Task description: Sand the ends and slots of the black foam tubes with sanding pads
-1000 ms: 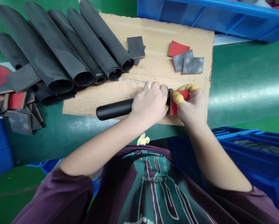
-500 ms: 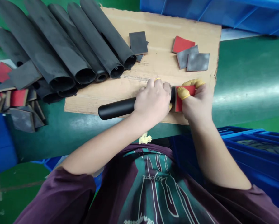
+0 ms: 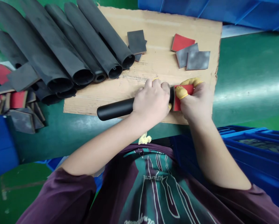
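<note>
A smooth black tube point(image 3: 115, 109) lies slanted above the cardboard, its rounded end pointing left. My left hand point(image 3: 151, 99) is wrapped round its middle. My right hand point(image 3: 196, 101), with yellow finger cots on the thumb and a finger, pinches a red sanding pad point(image 3: 177, 104) against the tube's right end. The pad covers that end, so its shape is hidden. Two grey pads and a red pad point(image 3: 183, 42) rest on the cardboard beyond my right hand. Dark square pads point(image 3: 136, 42) lie farther left.
Several dark grey tubes point(image 3: 57, 43) are stacked at the upper left, open ends facing me. Below them is a heap of red and grey pads point(image 3: 22, 119). Cardboard point(image 3: 158, 26) covers part of the green table point(image 3: 251, 74). Blue crates point(image 3: 188, 7) stand behind and at the right.
Both hands keep their hold on the tube and the red sanding pad. The view has shifted slightly; little else differs.
</note>
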Motion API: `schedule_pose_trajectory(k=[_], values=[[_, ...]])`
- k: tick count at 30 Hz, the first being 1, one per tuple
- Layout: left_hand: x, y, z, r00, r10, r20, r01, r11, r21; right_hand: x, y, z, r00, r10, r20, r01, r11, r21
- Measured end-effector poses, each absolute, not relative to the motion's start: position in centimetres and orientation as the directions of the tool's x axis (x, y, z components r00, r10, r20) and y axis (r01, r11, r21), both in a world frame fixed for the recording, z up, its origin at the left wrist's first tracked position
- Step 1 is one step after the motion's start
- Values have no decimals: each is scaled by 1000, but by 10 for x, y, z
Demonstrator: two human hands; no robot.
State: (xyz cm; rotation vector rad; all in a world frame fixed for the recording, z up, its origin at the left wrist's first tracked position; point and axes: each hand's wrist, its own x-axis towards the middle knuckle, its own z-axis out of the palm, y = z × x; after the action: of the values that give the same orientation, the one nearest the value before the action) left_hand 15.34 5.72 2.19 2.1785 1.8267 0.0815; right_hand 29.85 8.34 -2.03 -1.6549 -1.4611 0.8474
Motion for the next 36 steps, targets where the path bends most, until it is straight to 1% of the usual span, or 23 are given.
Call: schedule_pose_trajectory(k=[4, 9, 13, 16, 20, 24, 29, 31, 36], values=[[154, 57, 22, 203, 970, -133, 951, -164, 261, 304, 71, -15, 126, 992, -31, 474, -88, -876], [155, 55, 20, 220, 971, -94, 955, -194, 225, 303, 72, -14, 155, 987, -47, 494, -119, -861], [155, 55, 19, 219, 972, -82, 958, -198, 209, 294, 86, -14, 173, 983, -60, 457, -134, -879], [154, 55, 20, 219, 972, -82, 956, -197, 219, 297, 81, -13, 152, 985, -79, 431, -138, -892], [154, 55, 20, 234, 969, -74, 948, -210, 240, 307, 69, -13, 136, 989, -61, 453, -117, -884], [155, 55, 19, 232, 971, -64, 948, -211, 239, 303, 77, -15, 139, 989, -45, 468, -105, -877], [154, 55, 19, 223, 972, -77, 948, -198, 251, 299, 80, -13, 122, 989, -79, 446, -126, -886], [154, 55, 19, 225, 971, -85, 946, -197, 258, 303, 73, -12, 115, 991, -71, 453, -116, -884], [155, 55, 19, 227, 971, -76, 952, -204, 229, 306, 70, -12, 127, 990, -56, 476, -110, -873]])
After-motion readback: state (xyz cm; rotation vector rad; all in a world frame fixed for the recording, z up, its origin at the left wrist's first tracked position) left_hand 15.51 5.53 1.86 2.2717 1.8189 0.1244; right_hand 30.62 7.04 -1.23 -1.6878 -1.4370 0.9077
